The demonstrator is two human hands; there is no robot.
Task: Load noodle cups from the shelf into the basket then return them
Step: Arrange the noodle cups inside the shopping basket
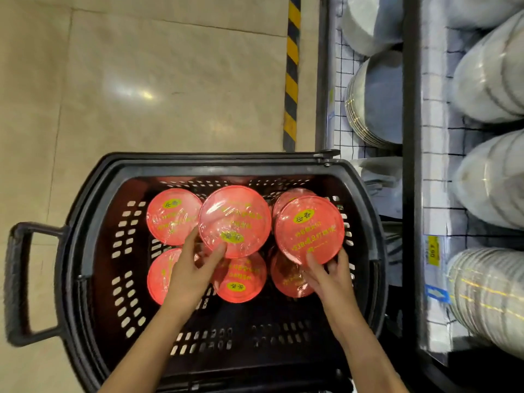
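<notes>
Noodle cups with red lids, down in black basket (93, 222) on floor. Left hand (192, 268) pinching middle noodle cup (234, 221); right hand (326, 275) gripping right noodle cup (309, 229). Shelf (411, 109) just beside, holding stacked bowls (487, 69).

Seven noodle cups (234, 221) counted in one basket (93, 222). My two hands, left hand (188, 275) and right hand (330, 276), each grip one.
</notes>
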